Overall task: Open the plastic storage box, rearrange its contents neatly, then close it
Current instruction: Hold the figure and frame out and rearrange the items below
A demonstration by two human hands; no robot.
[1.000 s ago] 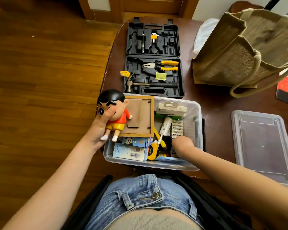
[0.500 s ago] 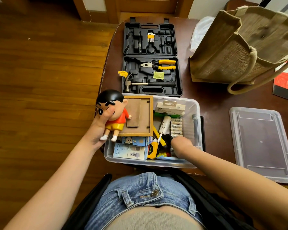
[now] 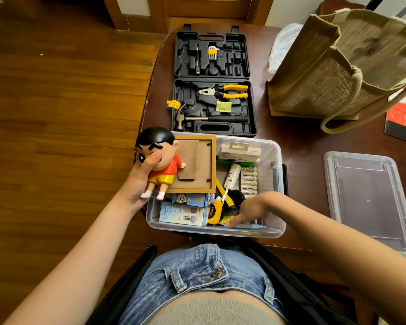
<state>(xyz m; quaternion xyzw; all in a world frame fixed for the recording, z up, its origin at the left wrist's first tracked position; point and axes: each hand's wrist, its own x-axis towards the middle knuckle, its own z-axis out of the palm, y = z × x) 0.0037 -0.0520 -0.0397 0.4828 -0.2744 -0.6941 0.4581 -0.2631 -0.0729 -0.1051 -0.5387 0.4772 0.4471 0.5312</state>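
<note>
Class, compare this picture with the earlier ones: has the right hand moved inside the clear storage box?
Yes. The right hand has slid toward the near wall of the storage box, away from the row of batteries, and its fingers now reach down toward the box floor.

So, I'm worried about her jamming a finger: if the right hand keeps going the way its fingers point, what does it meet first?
Probably the blue flat item on the floor of the plastic storage box, near its front wall. The right hand points down and left; its fingertips look at or almost on it, though depth is unclear.

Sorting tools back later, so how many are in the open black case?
4: pliers and hammer in the near half, hex keys and a slim tool in the far half. None seem hidden.
</note>
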